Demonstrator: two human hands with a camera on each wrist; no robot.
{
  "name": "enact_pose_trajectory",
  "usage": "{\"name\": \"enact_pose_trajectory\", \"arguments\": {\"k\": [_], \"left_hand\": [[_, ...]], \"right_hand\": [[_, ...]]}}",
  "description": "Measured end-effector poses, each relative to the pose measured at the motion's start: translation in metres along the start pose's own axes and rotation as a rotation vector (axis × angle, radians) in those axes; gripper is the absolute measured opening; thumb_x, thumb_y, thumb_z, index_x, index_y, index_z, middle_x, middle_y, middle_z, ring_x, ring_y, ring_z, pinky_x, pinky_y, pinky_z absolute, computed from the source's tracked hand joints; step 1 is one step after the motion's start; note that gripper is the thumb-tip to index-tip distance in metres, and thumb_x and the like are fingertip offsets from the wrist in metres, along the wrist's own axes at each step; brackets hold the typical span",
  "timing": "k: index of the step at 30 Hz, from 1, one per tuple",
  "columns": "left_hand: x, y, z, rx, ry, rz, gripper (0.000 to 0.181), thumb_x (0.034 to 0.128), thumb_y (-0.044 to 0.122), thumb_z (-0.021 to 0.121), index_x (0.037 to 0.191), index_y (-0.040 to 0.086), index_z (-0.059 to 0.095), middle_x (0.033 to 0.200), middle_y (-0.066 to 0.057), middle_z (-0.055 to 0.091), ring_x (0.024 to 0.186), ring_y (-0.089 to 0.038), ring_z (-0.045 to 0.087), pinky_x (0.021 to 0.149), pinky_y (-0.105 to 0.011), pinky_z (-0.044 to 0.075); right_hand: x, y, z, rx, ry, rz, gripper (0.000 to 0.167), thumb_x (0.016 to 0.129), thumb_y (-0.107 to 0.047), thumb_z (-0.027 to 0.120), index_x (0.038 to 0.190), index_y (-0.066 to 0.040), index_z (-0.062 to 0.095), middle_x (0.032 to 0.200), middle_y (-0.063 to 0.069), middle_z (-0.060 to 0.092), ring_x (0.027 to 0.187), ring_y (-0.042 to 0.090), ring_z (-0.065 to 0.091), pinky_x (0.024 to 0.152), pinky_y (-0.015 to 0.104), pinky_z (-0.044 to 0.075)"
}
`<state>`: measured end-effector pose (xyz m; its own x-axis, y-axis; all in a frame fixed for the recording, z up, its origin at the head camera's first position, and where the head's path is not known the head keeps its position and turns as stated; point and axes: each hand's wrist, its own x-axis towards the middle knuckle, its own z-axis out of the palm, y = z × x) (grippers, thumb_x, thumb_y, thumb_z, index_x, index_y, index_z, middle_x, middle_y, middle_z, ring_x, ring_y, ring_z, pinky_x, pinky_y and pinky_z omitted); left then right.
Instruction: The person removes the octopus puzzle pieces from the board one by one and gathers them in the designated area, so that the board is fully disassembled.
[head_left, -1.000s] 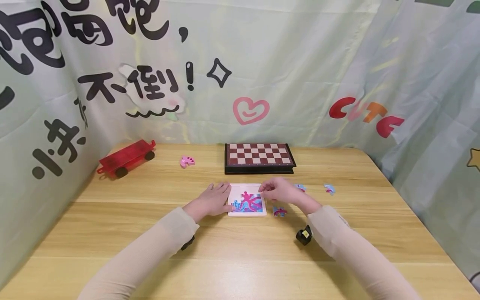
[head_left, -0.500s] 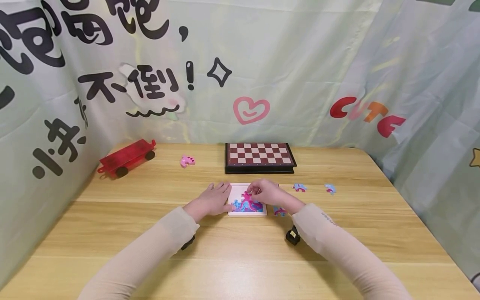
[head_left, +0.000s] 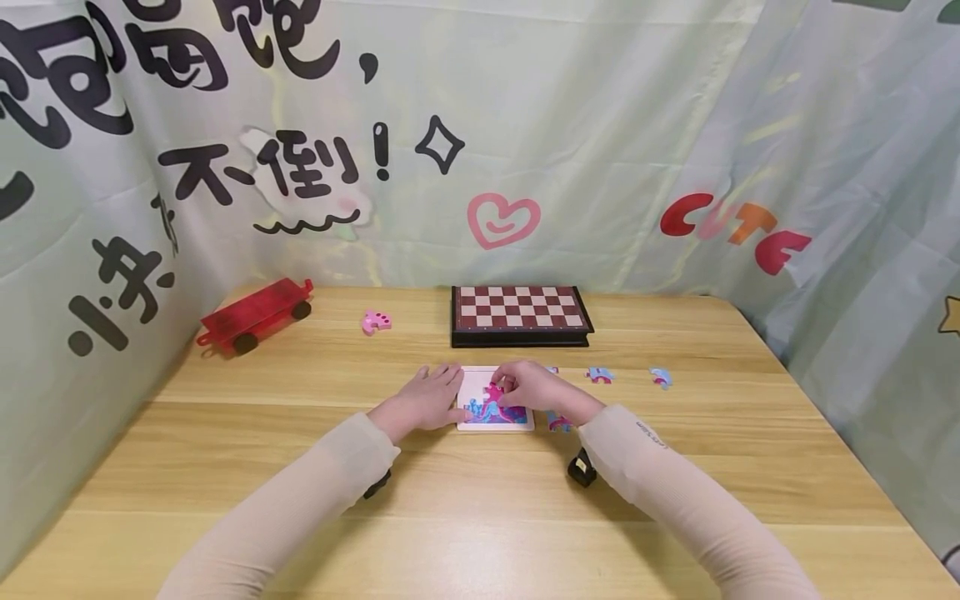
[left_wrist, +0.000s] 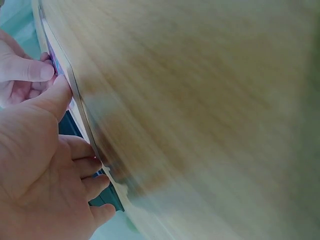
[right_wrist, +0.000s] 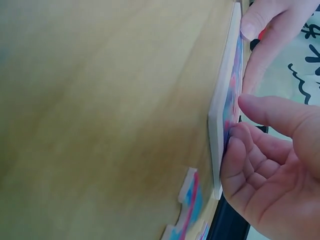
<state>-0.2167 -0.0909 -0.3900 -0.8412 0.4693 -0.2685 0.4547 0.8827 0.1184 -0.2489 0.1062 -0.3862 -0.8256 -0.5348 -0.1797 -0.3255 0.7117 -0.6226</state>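
A white-rimmed jigsaw tray (head_left: 471, 373) lies mid-table, its lower part filled with a pink, blue and purple picture (head_left: 492, 414). My left hand (head_left: 430, 397) lies flat along the tray's left side, with the thumb on its lower left corner. Curled over the upper right of the picture, my right hand (head_left: 534, 385) pinches a puzzle piece between thumb and fingers. That piece is mostly hidden by the fingers. Right of the tray lie loose puzzle pieces (head_left: 600, 375), one partly under the right wrist. In the right wrist view, thumb and fingertips touch the tray's picture side (right_wrist: 231, 95).
Behind the tray stands a folded chessboard box (head_left: 521, 317). A pink piece with dots (head_left: 376, 322) lies at the back left, near a red toy wagon (head_left: 257, 317). Another loose blue and pink puzzle piece (head_left: 661, 378) lies farther right. A printed curtain (head_left: 600, 167) encloses the table's back and sides.
My right hand has moved left from the tray's right edge onto the picture, uncovering a loose piece. Over the last half second it has barely shifted. The left hand stays in place.
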Motion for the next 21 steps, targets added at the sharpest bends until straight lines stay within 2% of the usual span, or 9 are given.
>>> {"name": "enact_pose_trajectory", "arguments": {"k": [8, 15, 21], "left_hand": [[-0.0008, 0.0007, -0.0013, -0.005, -0.003, -0.002, 0.076, 0.0926, 0.048, 0.046, 0.144, -0.003, 0.023, 0.150, -0.015, 0.016, 0.137, -0.029, 0.013, 0.109, -0.047, 0.009], [-0.0010, 0.0007, -0.0014, -0.009, -0.003, -0.002, 0.075, 0.0929, 0.048, 0.046, 0.144, -0.003, 0.023, 0.150, -0.015, 0.017, 0.137, -0.029, 0.013, 0.109, -0.047, 0.009], [-0.0004, 0.0007, -0.0006, -0.008, -0.001, 0.000, 0.075, 0.0927, 0.048, 0.046, 0.144, -0.002, 0.023, 0.150, -0.015, 0.017, 0.137, -0.029, 0.013, 0.109, -0.047, 0.009]], "right_hand": [[0.0008, 0.0046, 0.0010, 0.050, 0.047, -0.001, 0.018, 0.084, -0.004, 0.067, 0.100, -0.009, 0.060, 0.080, 0.001, 0.056, 0.073, 0.015, 0.054, 0.066, 0.026, 0.048], [0.0010, 0.0081, -0.0002, 0.154, 0.059, 0.017, 0.013, 0.086, -0.005, 0.064, 0.099, -0.007, 0.061, 0.078, 0.004, 0.056, 0.067, 0.016, 0.052, 0.057, 0.025, 0.048], [0.0015, 0.0098, 0.0002, 0.210, 0.061, 0.047, 0.011, 0.087, -0.005, 0.062, 0.099, -0.006, 0.062, 0.081, 0.004, 0.058, 0.067, 0.017, 0.054, 0.057, 0.026, 0.049]]}}
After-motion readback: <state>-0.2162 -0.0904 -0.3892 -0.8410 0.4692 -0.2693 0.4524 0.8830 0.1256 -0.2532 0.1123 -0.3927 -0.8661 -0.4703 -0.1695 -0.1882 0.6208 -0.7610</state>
